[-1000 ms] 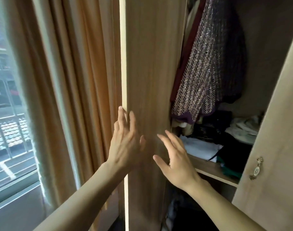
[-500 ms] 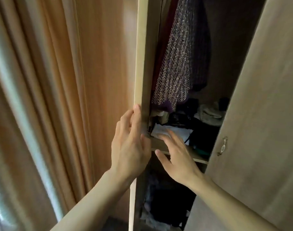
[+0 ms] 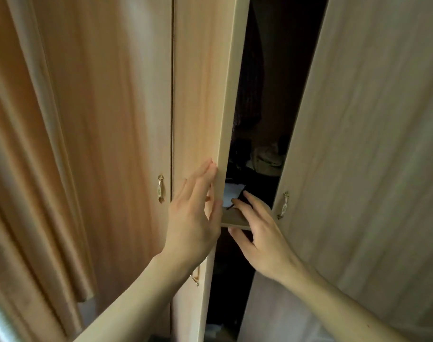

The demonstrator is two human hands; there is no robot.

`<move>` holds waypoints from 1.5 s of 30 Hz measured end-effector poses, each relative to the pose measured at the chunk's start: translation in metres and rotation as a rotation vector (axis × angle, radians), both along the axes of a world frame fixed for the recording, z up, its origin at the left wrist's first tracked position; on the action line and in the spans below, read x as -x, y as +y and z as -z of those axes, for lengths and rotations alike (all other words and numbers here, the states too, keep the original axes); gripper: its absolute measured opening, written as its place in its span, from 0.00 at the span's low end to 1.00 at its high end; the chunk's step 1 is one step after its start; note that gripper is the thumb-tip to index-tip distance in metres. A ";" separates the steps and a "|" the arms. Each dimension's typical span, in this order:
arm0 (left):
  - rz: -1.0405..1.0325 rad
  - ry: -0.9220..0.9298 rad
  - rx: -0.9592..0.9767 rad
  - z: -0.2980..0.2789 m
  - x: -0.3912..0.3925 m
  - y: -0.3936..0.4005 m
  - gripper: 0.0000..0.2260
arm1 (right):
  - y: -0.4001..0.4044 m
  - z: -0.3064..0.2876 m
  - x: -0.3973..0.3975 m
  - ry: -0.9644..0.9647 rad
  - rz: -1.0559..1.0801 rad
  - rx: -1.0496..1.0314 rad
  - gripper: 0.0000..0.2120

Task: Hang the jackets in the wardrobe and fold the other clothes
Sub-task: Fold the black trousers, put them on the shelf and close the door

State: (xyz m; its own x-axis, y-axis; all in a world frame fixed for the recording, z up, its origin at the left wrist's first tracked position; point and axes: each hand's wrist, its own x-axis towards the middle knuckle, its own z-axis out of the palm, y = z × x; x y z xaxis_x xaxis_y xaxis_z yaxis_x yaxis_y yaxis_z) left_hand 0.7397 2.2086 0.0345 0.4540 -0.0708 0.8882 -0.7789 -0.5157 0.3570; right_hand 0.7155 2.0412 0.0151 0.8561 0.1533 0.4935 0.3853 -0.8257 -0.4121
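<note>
Your left hand (image 3: 193, 218) lies flat with fingers together on the wardrobe door (image 3: 203, 95); your right hand (image 3: 262, 233), fingers spread and empty, reaches toward the shelf (image 3: 235, 219). Push gently, and keep your fingers out of the gap; the hanging jackets (image 3: 248, 77) are above them.

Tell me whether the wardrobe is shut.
Not shut. A dark gap shows between the left door and right door; the left hand lies flat on the left door.

One head-worn view looks forward, slightly down, close on the part-open wardrobe (image 3: 205, 95).
</note>
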 end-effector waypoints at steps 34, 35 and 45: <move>-0.240 -0.055 -0.620 0.006 -0.153 -0.183 0.44 | -0.183 0.006 -0.137 0.029 -0.019 -0.082 0.28; -0.253 -0.057 -0.633 0.005 -0.157 -0.184 0.47 | -0.184 0.000 -0.140 0.012 -0.013 -0.056 0.28; -0.213 -0.105 -0.617 0.013 -0.194 -0.200 0.48 | -0.193 -0.005 -0.152 0.049 0.109 0.102 0.33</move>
State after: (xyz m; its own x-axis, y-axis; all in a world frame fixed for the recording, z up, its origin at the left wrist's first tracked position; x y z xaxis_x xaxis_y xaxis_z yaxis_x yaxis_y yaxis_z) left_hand 0.9337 2.0084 0.0213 0.4275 -0.4996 0.7534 -0.6519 -0.7478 -0.1259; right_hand 0.8678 1.8486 0.0199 0.8932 0.1054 0.4370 0.2726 -0.9000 -0.3402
